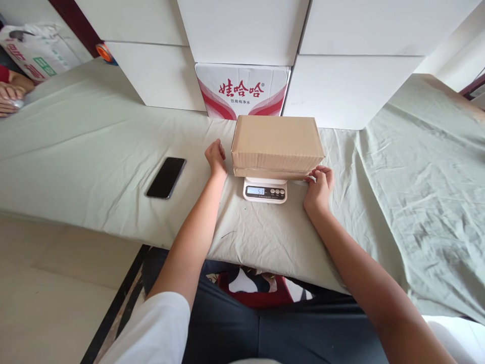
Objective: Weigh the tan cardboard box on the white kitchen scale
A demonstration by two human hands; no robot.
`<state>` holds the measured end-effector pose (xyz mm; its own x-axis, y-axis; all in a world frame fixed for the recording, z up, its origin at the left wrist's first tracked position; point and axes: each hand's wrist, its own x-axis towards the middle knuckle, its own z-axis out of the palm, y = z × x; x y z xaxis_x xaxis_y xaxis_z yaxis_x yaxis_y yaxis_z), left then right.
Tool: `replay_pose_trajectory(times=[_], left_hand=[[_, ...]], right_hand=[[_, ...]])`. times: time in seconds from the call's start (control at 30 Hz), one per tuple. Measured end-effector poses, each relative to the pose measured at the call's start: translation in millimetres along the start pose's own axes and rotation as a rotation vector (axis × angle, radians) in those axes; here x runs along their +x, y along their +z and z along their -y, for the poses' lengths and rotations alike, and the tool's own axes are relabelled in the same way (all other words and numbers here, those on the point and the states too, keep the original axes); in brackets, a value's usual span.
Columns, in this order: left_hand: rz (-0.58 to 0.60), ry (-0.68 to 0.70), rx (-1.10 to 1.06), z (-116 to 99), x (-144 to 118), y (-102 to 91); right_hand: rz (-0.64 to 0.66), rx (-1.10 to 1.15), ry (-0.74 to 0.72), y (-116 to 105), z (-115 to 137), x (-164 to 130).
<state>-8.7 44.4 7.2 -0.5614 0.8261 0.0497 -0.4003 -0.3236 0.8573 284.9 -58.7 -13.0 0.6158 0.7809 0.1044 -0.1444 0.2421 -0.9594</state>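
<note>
Red-and-white carton (242, 91) behind the brown box is showing large red characters "娃哈哈" with a ® mark; smaller dark line beneath is reading "饮用纯净水". Scale (264, 191) display is showing digits, apparently "51", too small to confirm. Sack (36, 50) at upper left is bearing red and green print, illegible.

One closed brown cardboard box (278, 144), one small white digital kitchen scale (264, 191), one black smartphone (165, 177), one red-and-white printed water carton (241, 91), and five plain white boxes are visible.

Stacked white boxes (242, 30) wall off the back; the sheet-covered counter (417, 167) lies open right, while a black phone (165, 177) sits left.
</note>
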Motion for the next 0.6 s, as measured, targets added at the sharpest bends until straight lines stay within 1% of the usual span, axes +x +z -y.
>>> replay_pose_trajectory(times=[0.13,0.3,0.6], left_hand=[[0.001,0.014,-0.014,2.9,0.8,-1.3],[-0.006,0.004,-0.010,4.2,0.9,-2.0],[-0.011,0.004,0.015,5.1,0.7,-0.2]], right_hand=[[-0.004,-0.001,0.005,1.3,2.3,-2.0],[0.029,-0.021,-0.024,0.9,2.1,-2.4],[0.014,-0.023,-0.006,4.0,9.9,-7.8]])
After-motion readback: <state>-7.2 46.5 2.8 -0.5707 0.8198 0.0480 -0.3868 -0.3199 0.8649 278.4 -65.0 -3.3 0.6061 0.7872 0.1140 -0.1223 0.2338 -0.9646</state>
